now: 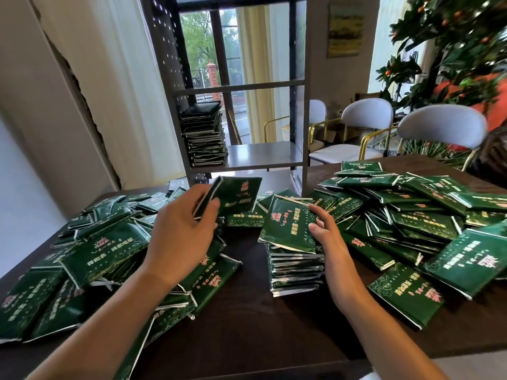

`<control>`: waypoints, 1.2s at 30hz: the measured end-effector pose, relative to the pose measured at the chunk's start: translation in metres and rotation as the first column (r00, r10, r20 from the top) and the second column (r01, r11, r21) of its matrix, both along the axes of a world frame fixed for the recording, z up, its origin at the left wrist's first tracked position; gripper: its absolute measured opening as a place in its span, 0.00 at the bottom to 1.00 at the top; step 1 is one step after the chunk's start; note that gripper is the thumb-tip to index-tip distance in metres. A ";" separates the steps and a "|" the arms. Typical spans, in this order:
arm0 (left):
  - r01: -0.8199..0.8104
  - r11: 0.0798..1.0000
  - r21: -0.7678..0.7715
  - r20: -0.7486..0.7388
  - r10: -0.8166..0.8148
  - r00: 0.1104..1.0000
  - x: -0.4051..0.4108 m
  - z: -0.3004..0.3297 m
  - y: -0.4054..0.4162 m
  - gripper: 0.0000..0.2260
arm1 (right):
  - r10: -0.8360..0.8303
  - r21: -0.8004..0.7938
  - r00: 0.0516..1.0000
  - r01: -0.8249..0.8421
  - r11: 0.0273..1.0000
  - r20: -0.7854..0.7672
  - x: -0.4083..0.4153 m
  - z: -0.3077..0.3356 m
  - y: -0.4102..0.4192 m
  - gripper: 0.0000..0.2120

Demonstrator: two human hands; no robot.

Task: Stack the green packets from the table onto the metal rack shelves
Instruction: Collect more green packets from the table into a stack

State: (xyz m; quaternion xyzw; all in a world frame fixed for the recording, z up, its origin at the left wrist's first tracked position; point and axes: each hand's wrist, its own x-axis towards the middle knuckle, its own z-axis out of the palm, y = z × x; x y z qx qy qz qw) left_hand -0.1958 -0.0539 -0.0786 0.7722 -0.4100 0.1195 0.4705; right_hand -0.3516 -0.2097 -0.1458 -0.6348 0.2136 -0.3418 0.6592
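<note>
Gripping a green packet [237,197] by its edge, the left hand [181,229] holds it lifted and tilted above the dark desk [247,325], thumb on the near face and fingers curled behind. The right hand [326,231] rests against a neat stack of packets [295,267] standing on the desk just right of centre, with the thumb pressing on the top packet [288,224] and the fingers curled round its far right edge. Loose packets lie in two untidy heaps: a left heap [90,259] spreading toward the near corner of the desk, and a right heap [411,212] reaching to the far edge. At the back of the desk stands the metal rack [238,86], its sides perforated. On its lower shelf [263,154] a tall pile of stacked packets [204,135] sits against the left side, with the rest of that shelf bare. Behind the rack is a window, and to the right are white chairs [441,124] with gold frames and a leafy plant [461,48] bearing small orange fruit.
</note>
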 end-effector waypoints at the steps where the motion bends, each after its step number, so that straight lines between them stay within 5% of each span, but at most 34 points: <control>1: 0.009 1.000 -0.016 0.034 -0.009 0.999 -0.005 0.002 -0.002 0.09 | -0.003 -0.003 1.000 0.003 1.000 -0.001 0.000 0.001 0.001 0.27; 5: 0.038 0.990 -0.137 0.073 -0.028 0.997 -0.018 0.014 -0.013 0.16 | -0.014 0.000 1.000 0.014 1.000 -0.003 0.000 0.003 0.001 0.23; 7: 0.025 0.979 -0.204 -0.165 -0.059 0.985 -0.014 0.019 -0.022 0.20 | -0.012 0.006 1.000 0.012 1.000 -0.005 -0.001 0.001 0.000 0.18; 9: 0.063 0.956 -0.285 -0.486 -0.201 0.851 -0.013 0.024 -0.030 0.17 | -0.012 0.008 1.000 0.012 1.000 -0.012 -0.001 -0.001 -0.002 0.17; 11: 0.110 0.933 -0.342 -0.630 -0.315 0.710 -0.018 0.026 -0.034 0.14 | -0.012 0.016 1.000 0.013 1.000 -0.020 0.000 -0.002 -0.003 0.17; 15: 0.184 0.906 -0.382 -0.638 -0.403 0.656 -0.020 0.020 -0.035 0.12 | 0.001 0.017 1.000 -0.001 1.000 -0.004 0.000 -0.002 -0.003 0.17; 18: 0.192 0.943 -0.271 -0.587 -0.320 0.744 -0.019 0.020 -0.036 0.01 | 0.015 0.003 1.000 -0.015 1.000 0.011 0.000 -0.003 -0.003 0.19; 23: 0.168 0.914 -0.370 -0.587 -0.370 0.720 -0.018 0.033 -0.038 0.21 | 0.011 -0.007 1.000 -0.011 1.000 0.009 0.001 -0.003 -0.003 0.25; 27: 0.129 0.884 -0.450 -0.650 -0.423 0.631 -0.013 0.037 -0.045 0.17 | 0.021 0.015 1.000 -0.021 1.000 0.016 0.003 -0.003 -0.004 0.26; 32: 0.139 0.939 -0.314 -0.763 -0.336 0.551 -0.011 0.026 -0.062 0.07 | 0.005 0.018 1.000 -0.005 1.000 0.003 0.003 -0.007 -0.006 0.25; 36: 0.167 0.977 -0.131 -0.762 -0.208 0.614 -0.011 0.015 -0.069 0.10 | 0.006 0.016 1.000 -0.006 1.000 0.009 0.004 -0.009 -0.006 0.28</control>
